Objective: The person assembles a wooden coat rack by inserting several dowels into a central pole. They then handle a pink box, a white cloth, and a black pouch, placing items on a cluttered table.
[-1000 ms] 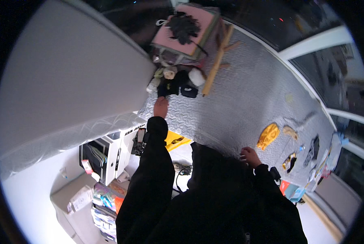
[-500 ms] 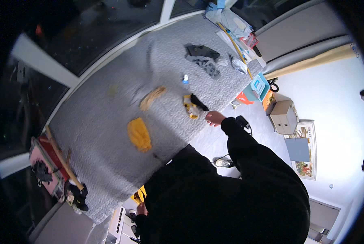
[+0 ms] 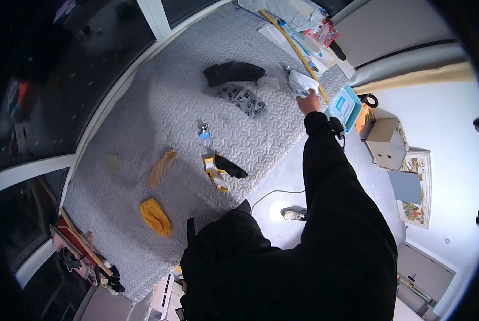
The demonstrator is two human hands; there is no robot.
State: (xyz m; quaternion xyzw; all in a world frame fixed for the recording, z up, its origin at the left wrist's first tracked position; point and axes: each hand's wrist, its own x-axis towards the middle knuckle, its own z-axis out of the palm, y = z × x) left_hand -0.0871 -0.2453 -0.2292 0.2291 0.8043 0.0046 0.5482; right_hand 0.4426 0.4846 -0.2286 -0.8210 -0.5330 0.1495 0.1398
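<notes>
My right hand [image 3: 308, 102] is stretched out to the bed's far right edge, its fingers closed on the near end of a crumpled white cloth [image 3: 302, 83]. That cloth lies on the grey quilted bedspread [image 3: 170, 117] beside a long yellow stick [image 3: 285, 35]. My left hand is out of sight behind my dark clothing at the lower edge. Elsewhere on the bedspread are a black garment [image 3: 234, 72], a grey paw-print sock [image 3: 242, 100], a blue clip [image 3: 204, 132], a tan sock [image 3: 161, 167], a yellow knitted piece [image 3: 155, 217], and a black sock [image 3: 231, 167] over a yellow-and-white one [image 3: 216, 175].
A light blue bin [image 3: 346, 109] stands on the floor just right of the bed, with a small cabinet [image 3: 384, 140] beyond. Plastic bags [image 3: 298, 15] crowd the far corner. A shoe [image 3: 295, 214] and a cable [image 3: 274, 191] lie on the floor.
My right hand has moved away from beside the black sock, forward to the white cloth. My left hand, seen earlier near something yellow, has dropped out of sight. The view has shifted.
</notes>
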